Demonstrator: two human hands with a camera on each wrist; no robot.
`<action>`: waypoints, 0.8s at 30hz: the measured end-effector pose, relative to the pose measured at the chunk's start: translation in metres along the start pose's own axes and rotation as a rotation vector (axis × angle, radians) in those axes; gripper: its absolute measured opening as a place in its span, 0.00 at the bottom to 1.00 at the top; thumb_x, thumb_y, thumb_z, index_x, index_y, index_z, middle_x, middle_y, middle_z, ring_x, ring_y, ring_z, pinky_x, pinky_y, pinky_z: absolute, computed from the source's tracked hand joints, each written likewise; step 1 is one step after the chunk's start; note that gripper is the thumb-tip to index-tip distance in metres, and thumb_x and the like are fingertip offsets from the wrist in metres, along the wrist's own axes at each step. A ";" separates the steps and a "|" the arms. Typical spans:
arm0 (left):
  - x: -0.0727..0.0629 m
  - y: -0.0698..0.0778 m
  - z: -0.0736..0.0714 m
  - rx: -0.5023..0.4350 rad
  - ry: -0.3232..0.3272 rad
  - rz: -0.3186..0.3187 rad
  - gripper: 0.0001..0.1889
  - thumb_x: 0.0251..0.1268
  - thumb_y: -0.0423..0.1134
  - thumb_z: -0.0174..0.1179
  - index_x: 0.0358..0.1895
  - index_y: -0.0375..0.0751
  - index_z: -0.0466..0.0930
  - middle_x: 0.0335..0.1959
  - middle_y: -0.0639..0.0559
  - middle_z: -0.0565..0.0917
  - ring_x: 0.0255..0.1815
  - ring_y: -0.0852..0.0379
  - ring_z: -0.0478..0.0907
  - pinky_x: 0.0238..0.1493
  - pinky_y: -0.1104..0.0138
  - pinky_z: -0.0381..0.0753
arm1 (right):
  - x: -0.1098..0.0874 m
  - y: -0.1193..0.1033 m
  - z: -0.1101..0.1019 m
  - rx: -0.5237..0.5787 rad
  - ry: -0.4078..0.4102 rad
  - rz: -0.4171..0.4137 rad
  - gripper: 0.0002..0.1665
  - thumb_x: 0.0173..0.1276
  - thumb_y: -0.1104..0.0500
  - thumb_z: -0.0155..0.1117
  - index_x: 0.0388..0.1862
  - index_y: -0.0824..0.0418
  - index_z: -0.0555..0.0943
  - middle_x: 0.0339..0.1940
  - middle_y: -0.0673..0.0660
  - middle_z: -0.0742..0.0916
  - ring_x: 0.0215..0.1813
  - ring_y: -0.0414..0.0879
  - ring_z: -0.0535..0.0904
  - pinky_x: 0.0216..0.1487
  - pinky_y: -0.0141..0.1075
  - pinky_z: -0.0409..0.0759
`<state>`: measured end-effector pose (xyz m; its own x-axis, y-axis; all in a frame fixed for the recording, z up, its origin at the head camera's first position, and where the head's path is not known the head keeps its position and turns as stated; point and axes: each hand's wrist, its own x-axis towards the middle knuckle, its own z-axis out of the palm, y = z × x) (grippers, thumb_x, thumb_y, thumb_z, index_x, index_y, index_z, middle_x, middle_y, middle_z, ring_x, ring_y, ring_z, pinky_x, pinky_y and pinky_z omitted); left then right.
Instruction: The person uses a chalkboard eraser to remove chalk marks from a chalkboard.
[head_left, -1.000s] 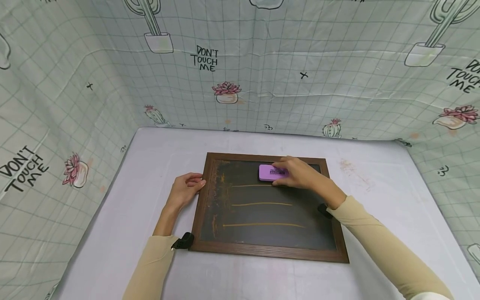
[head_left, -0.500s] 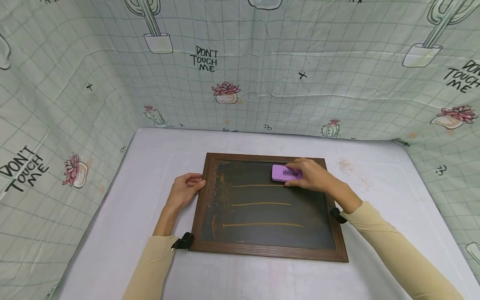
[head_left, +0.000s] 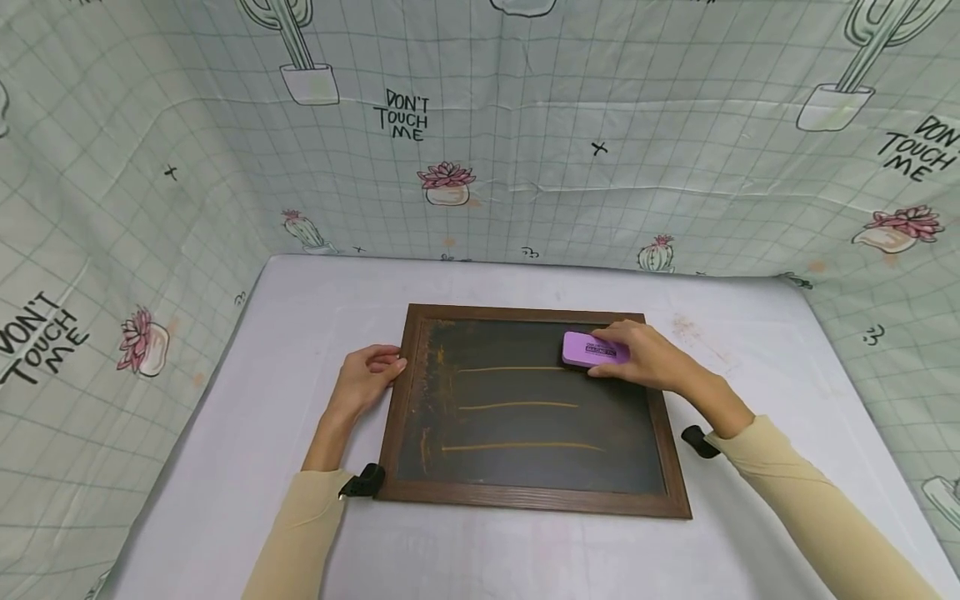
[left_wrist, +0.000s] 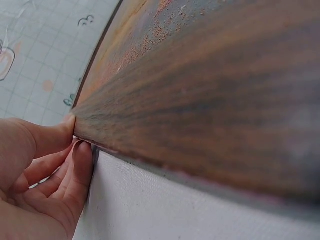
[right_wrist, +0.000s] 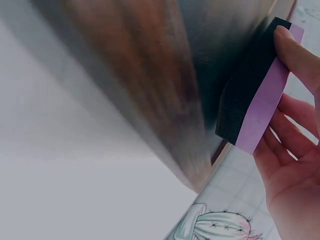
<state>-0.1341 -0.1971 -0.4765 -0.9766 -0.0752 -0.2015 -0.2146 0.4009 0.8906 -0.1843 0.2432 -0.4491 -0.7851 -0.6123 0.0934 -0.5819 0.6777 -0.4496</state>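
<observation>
A brown-framed chalkboard (head_left: 525, 467) lies on the table, with three yellow chalk lines across it and orange chalk smears along its left side. My right hand (head_left: 648, 354) grips a purple board eraser (head_left: 585, 348) by its sides near the board's upper right. The eraser's dark felt side faces the board in the right wrist view, where the fingers hold the purple body (right_wrist: 262, 110). At the board's left edge, my left hand (head_left: 363, 379) pinches the wooden frame. The left wrist view has the thumb on top of the frame (left_wrist: 175, 115) and the fingers against its outer side.
The table (head_left: 525, 558) has a white covering, with a reddish smudge (head_left: 701, 337) right of the board. A grid-patterned curtain (head_left: 525, 125) with cactus drawings surrounds the table's back and sides. Black straps (head_left: 363, 481) sit at both wrists.
My right hand has slid the eraser rightward along the top of the board, above the upper chalk line. The left hand keeps its place on the frame. The head view has shifted slightly.
</observation>
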 end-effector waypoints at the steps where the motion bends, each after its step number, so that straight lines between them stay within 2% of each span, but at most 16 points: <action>1: 0.000 0.000 0.000 -0.003 0.000 0.000 0.19 0.72 0.33 0.65 0.61 0.26 0.79 0.50 0.34 0.83 0.46 0.47 0.82 0.38 0.76 0.81 | -0.002 0.000 -0.001 -0.001 -0.005 0.006 0.36 0.59 0.53 0.82 0.60 0.74 0.82 0.47 0.62 0.87 0.43 0.50 0.77 0.43 0.46 0.77; 8: 0.001 0.001 0.000 -0.003 0.002 0.003 0.19 0.72 0.32 0.64 0.61 0.25 0.79 0.50 0.34 0.83 0.46 0.47 0.82 0.38 0.77 0.80 | -0.012 0.000 -0.002 0.004 -0.021 0.015 0.36 0.58 0.53 0.83 0.59 0.72 0.82 0.49 0.62 0.87 0.45 0.50 0.78 0.45 0.46 0.78; 15: 0.000 0.000 0.000 0.008 0.003 0.004 0.19 0.73 0.33 0.64 0.62 0.25 0.78 0.51 0.33 0.82 0.49 0.43 0.82 0.38 0.78 0.79 | -0.016 -0.001 0.000 -0.007 -0.009 -0.019 0.35 0.58 0.54 0.83 0.58 0.72 0.83 0.48 0.62 0.88 0.44 0.50 0.78 0.43 0.45 0.79; 24: 0.001 -0.002 0.001 0.012 0.006 0.003 0.19 0.73 0.33 0.64 0.61 0.26 0.79 0.51 0.35 0.82 0.47 0.47 0.81 0.38 0.77 0.78 | -0.016 -0.003 0.003 -0.002 0.005 -0.022 0.34 0.57 0.54 0.84 0.57 0.73 0.84 0.48 0.63 0.88 0.44 0.51 0.80 0.44 0.47 0.80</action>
<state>-0.1345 -0.1974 -0.4791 -0.9774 -0.0794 -0.1959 -0.2111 0.4125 0.8861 -0.1696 0.2501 -0.4520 -0.7735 -0.6247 0.1075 -0.5992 0.6652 -0.4455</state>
